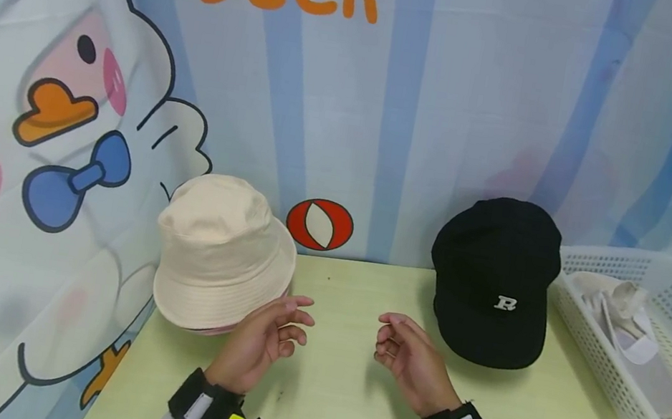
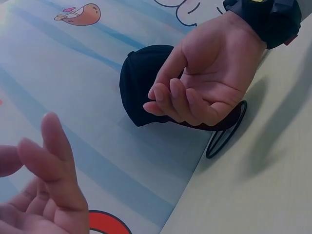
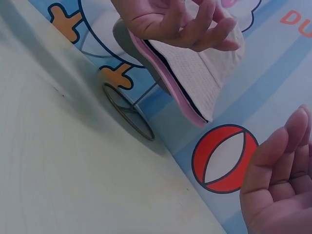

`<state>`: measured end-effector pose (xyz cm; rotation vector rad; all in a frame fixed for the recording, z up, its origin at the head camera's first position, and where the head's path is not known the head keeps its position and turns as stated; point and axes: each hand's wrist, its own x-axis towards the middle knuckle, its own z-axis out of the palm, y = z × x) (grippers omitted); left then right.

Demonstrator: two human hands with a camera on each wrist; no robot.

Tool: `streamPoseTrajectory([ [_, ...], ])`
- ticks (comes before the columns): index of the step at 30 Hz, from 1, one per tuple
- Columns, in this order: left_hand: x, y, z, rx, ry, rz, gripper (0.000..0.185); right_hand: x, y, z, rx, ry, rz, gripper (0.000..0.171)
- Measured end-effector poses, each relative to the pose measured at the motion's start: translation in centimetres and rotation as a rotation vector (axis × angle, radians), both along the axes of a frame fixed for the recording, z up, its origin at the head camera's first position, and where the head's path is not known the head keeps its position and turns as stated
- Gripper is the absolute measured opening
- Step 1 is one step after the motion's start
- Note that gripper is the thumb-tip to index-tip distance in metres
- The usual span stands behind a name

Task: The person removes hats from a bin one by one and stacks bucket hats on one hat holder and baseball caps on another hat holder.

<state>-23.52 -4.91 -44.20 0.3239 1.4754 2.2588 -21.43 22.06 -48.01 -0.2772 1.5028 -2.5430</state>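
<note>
A cream bucket hat (image 1: 216,242) sits at the left of the table. In the right wrist view, pink, black and grey brims show beneath it, above a wire stand (image 3: 129,117) with a ring foot. My left hand (image 1: 264,340) hovers by its front brim, holding nothing, fingers loosely bent. To the right is a black cap (image 1: 497,263) with a white letter R; the left wrist view shows a dark ring foot (image 2: 226,139) under it. Just left of the cap's brim, my right hand (image 1: 417,366) faces the left one, also holding nothing, its fingers loosely curled.
A white perforated basket (image 1: 604,380) stands at the right edge with a whitish-grey strapped item (image 1: 636,341) inside, its kind unclear. Behind the light yellow-green table (image 1: 334,397) hangs a blue printed cloth (image 1: 482,101) with a duck picture.
</note>
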Motion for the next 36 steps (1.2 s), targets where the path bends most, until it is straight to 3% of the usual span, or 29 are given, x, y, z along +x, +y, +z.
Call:
streamPoseTrajectory([
  [17, -1.0, 4.9, 1.6, -0.030, 0.093, -0.001, 0.041, 2.0, 4.6, 2.2, -0.064, 0.140, -0.042, 0.030],
  [26, -0.7, 7.3, 1.6, -0.012, 0.089, 0.023, 0.039, 3.3, 7.2, 2.7, -0.146, 0.218, -0.018, 0.035],
  [36, -1.2, 9.4, 2.3, 0.009, 0.120, 0.009, 0.039, 4.4, 9.6, 3.3, -0.079, 0.249, -0.124, 0.034],
])
